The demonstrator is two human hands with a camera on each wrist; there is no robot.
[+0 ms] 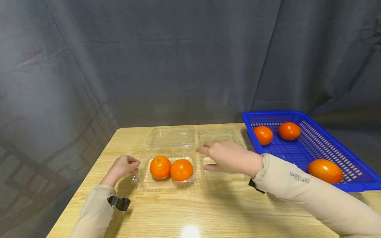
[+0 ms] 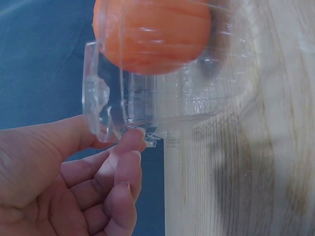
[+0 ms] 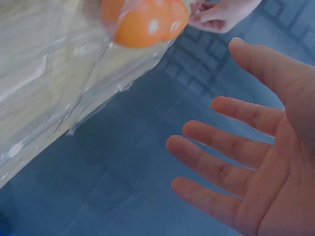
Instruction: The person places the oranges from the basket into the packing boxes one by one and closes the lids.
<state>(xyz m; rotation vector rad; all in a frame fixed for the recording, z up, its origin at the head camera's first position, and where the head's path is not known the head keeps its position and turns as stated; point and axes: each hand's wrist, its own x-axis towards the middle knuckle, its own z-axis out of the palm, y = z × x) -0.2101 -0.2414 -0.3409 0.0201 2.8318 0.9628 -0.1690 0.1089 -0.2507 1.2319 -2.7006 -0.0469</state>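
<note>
A clear plastic clamshell container point(image 1: 154, 187) stands on the table with two oranges point(image 1: 160, 167) side by side in its base. Its lid point(image 1: 171, 136) lies folded back behind them. With thumb and fingertips, my left hand point(image 1: 122, 168) pinches the container's left edge; the left wrist view shows the thumb partly hidden behind the clear rim point(image 2: 93, 98). My right hand point(image 1: 229, 157) hovers over a second clear container point(image 1: 220, 135), its fingers spread and holding nothing. That hand and forearm cover part of the second container.
At the right stands a blue mesh basket point(image 1: 297, 158) with an orange-red fruit point(image 1: 263, 135) at its near left, another point(image 1: 289, 131) at the back and a third point(image 1: 325, 171) in front. A grey curtain point(image 1: 184, 66) hangs behind the wooden table point(image 1: 166, 215).
</note>
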